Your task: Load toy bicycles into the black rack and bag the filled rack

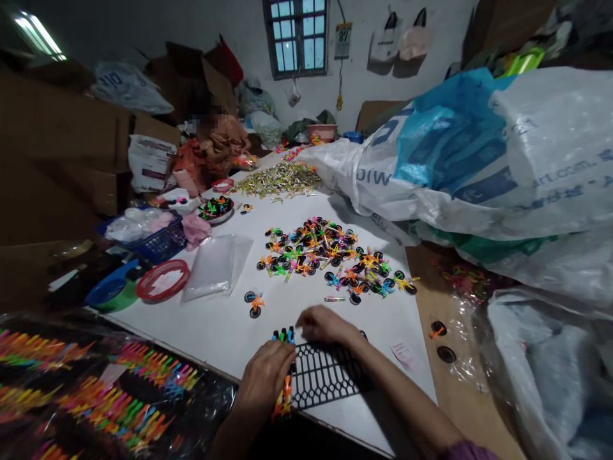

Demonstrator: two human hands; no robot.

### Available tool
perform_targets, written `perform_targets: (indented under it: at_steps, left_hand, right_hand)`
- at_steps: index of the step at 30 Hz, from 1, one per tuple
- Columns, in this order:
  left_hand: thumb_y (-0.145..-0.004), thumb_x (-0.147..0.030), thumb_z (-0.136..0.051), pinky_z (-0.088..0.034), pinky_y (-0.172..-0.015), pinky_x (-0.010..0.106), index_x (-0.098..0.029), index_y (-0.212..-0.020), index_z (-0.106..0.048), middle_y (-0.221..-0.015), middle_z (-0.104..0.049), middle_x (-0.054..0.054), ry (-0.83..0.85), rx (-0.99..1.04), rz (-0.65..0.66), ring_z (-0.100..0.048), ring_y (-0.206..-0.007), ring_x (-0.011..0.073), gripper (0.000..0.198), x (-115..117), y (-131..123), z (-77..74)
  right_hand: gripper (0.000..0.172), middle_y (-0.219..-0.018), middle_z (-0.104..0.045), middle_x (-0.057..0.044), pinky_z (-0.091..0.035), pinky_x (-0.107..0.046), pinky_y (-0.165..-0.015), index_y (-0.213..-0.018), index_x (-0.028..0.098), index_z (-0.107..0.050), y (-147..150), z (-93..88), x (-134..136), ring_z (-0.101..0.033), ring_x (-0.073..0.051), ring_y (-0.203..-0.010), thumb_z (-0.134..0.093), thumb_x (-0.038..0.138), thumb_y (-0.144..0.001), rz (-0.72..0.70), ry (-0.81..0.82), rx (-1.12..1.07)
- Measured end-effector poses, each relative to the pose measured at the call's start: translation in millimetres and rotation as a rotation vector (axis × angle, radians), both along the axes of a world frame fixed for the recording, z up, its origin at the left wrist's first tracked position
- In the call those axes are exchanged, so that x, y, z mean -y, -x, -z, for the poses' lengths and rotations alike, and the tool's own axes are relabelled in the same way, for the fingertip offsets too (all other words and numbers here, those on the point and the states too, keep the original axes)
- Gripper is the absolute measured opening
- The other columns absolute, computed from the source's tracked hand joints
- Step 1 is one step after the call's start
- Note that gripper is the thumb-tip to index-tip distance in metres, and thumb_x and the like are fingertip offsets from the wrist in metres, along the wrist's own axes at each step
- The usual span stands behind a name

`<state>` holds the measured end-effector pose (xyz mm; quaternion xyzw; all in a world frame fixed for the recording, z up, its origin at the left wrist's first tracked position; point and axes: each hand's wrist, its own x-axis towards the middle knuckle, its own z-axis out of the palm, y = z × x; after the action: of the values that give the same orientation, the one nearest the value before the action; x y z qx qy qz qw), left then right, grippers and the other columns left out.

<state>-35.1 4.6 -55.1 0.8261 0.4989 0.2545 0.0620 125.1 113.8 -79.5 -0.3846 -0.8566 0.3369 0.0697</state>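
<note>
My left hand is closed around a row of small coloured plastic toy bikes lined up along the left edge of a black plastic grid rack at the near edge of the white table. My right hand rests on the rack's far edge with fingers curled; what it holds, if anything, is hidden. A heap of loose toy bikes lies farther back on the table. One single bike and a small coloured stick lie just beyond my hands.
A clear plastic bag and red basket, blue baskets sit left. Packed coloured toys lie at near left. Big white and blue sacks crowd the right. Another person sits at the far end by a pile of small parts.
</note>
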Motion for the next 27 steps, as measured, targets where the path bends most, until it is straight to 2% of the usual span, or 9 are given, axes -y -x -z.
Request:
perform_targets:
  at_steps: [3, 5, 7, 10, 12, 15, 21, 23, 27]
  left_hand:
    - [-0.091, -0.019, -0.035, -0.052, -0.069, 0.028, -0.019, -0.092, -0.06, -0.08, -0.064, 0.004, -0.081, -0.036, 0.023, -0.06, -0.075, 0.0158, 0.025, 0, 0, 3.9]
    - [-0.091, -0.018, -0.034, -0.052, -0.069, 0.028, -0.019, -0.092, -0.06, -0.08, -0.065, 0.004, -0.107, -0.084, 0.028, -0.06, -0.074, 0.0158, 0.026, 0, 1, 6.6]
    - [-0.09, -0.015, -0.033, -0.052, -0.069, 0.028, -0.019, -0.093, -0.06, -0.082, -0.065, 0.004, -0.13, -0.143, 0.034, -0.06, -0.075, 0.0162, 0.027, 2, 4, 8.5]
    - [-0.087, -0.012, -0.036, -0.051, -0.07, 0.029, -0.019, -0.096, -0.059, -0.088, -0.066, 0.005, -0.101, -0.241, 0.063, -0.06, -0.078, 0.0175, 0.026, 5, 12, 9.4]
    - [-0.085, -0.011, -0.039, -0.051, -0.072, 0.031, -0.019, -0.097, -0.059, -0.091, -0.065, 0.005, -0.059, -0.273, 0.081, -0.059, -0.08, 0.0184, 0.025, 6, 16, 8.8]
    - [-0.086, -0.012, -0.039, -0.05, -0.075, 0.033, -0.017, -0.096, -0.06, -0.091, -0.065, 0.005, -0.054, -0.265, 0.072, -0.059, -0.083, 0.0192, 0.023, 6, 16, 7.7]
    - [-0.09, -0.018, -0.039, -0.047, -0.078, 0.03, -0.015, -0.095, -0.06, -0.087, -0.065, 0.004, -0.111, -0.131, 0.0, -0.058, -0.082, 0.0172, 0.022, 5, 9, 8.9]
    - [-0.09, -0.02, -0.04, -0.046, -0.078, 0.029, -0.016, -0.093, -0.061, -0.086, -0.065, 0.004, -0.087, -0.086, -0.022, -0.057, -0.082, 0.0166, 0.022, 1, 10, 10.0]
    - [-0.09, -0.024, -0.042, -0.046, -0.077, 0.029, -0.016, -0.092, -0.061, -0.085, -0.064, 0.005, -0.003, -0.064, -0.082, -0.057, -0.081, 0.0169, 0.021, -18, 12, 5.4]
  right_hand:
    - [0.028, -0.101, -0.06, -0.01, -0.043, -0.025, -0.072, -0.104, 0.015, -0.06, 30, -10.6, -54, -0.056, -0.018, -0.088, -0.049, 0.008, -0.079, 0.145, -0.356, 0.151]
    - [0.026, -0.108, -0.055, -0.014, -0.044, -0.027, -0.073, -0.102, 0.012, -0.06, 52, -8.3, -76, -0.054, -0.021, -0.094, -0.045, 0.006, -0.082, 0.127, -0.48, 0.23]
    - [0.022, -0.108, -0.055, -0.014, -0.045, -0.028, -0.075, -0.097, 0.01, -0.061, 61, 0.4, -80, -0.052, -0.021, -0.097, -0.043, 0.007, -0.084, 0.052, -0.509, 0.258]
    - [0.019, -0.106, -0.055, -0.011, -0.042, -0.027, -0.081, -0.096, 0.012, -0.06, 42, 15.0, -57, -0.051, -0.019, -0.097, -0.043, 0.01, -0.087, -0.088, -0.517, 0.216]
    - [0.019, -0.102, -0.056, -0.009, -0.042, -0.027, -0.081, -0.096, 0.014, -0.059, 20, 17.4, -37, -0.052, -0.017, -0.094, -0.041, 0.014, -0.089, -0.117, -0.505, 0.186]
    - [0.02, -0.096, -0.058, -0.008, -0.042, -0.027, -0.074, -0.098, 0.016, -0.058, 4, 11.0, -20, -0.054, -0.018, -0.089, -0.04, 0.024, -0.092, 0.072, -0.448, 0.202]
    - [0.022, -0.095, -0.061, -0.013, -0.041, -0.03, -0.072, -0.096, 0.014, -0.058, 28, 3.0, -28, -0.057, -0.023, -0.089, -0.052, 0.031, -0.084, 0.401, -0.238, 0.265]
    - [0.021, -0.087, -0.063, -0.01, -0.039, -0.028, -0.067, -0.09, 0.015, -0.059, 26, 1.8, -28, -0.058, -0.021, -0.08, -0.051, 0.033, -0.083, 0.485, -0.127, 0.183]
    - [0.013, -0.069, -0.059, 0.0, -0.035, -0.021, -0.058, -0.084, 0.017, -0.058, 1, 3.5, -6, -0.053, -0.013, -0.064, -0.054, 0.027, -0.076, 0.555, 0.03, -0.18]
